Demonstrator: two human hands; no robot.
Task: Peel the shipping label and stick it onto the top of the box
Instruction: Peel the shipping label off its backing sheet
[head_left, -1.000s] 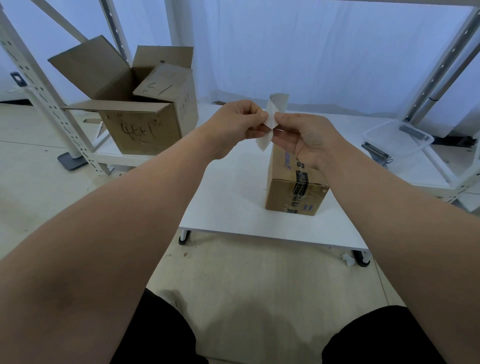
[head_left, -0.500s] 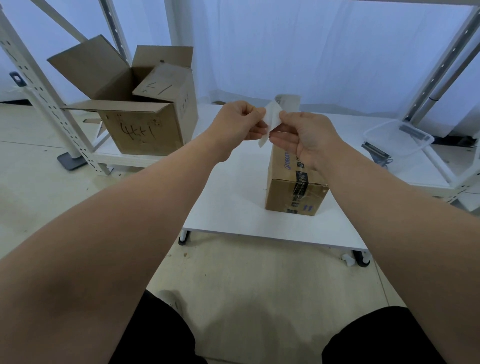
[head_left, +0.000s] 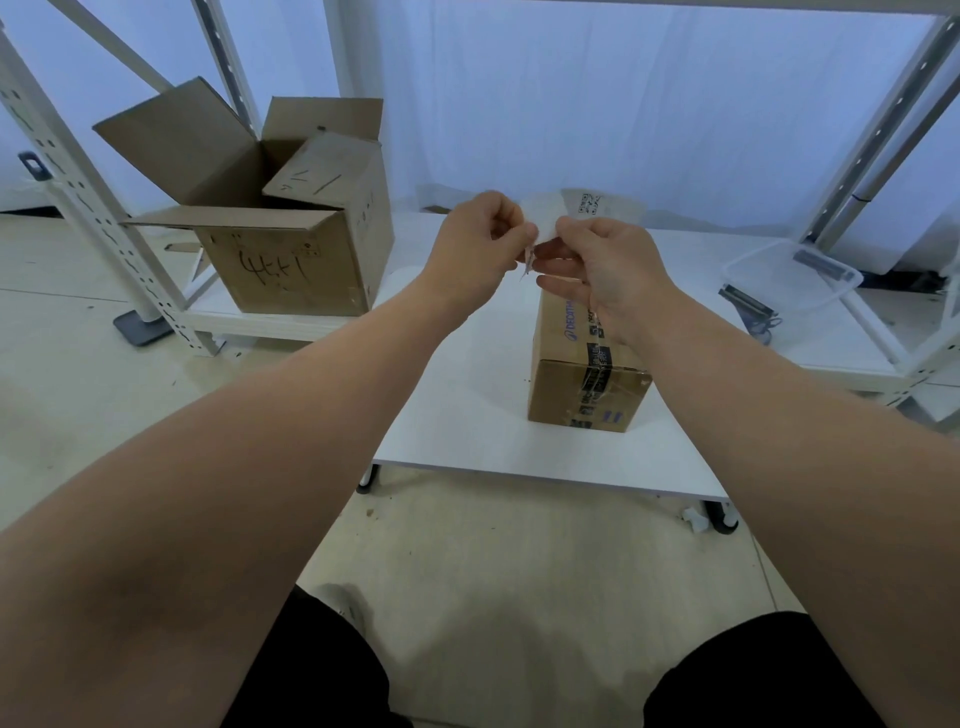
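**A:** Two bare forearms reach out from the bottom corners, over black-clad knees and the pale floor (head_left: 493, 561). What are the hands doing?

**B:** Both are up in the air above the low white worktop (head_left: 457, 415), fingers pinched. The left hand (head_left: 480, 244) nips one edge of the white paper shipping label (head_left: 571, 205); the right hand (head_left: 605, 265) nips the sheet right beside it. Fingertips nearly touch each other.

**A:** Label state?

**B:** It stands up behind and above the knuckles, curled, with a small printed QR code on the far upper part. A thin sliver hangs down between the two pinches. Blurred there, so I can't tell label from backing.

**A:** And the target?

**B:** The small taped brown cardboard box (head_left: 587, 384) stands on the worktop, below and just past the right hand, right of centre. Black printed tape runs down its near face; the right wrist hides part of its top. The label is clear of the box, not touching it.

**A:** Anything further out?

**B:** On the far left, a large open brown cardboard carton (head_left: 291, 260) with handwriting on its front sits on the low shelf of a white metal rack (head_left: 88, 208), flaps up. On the far right, a clear plastic tub (head_left: 789, 275) on another low shelf. White curtain (head_left: 597, 93) across the back.
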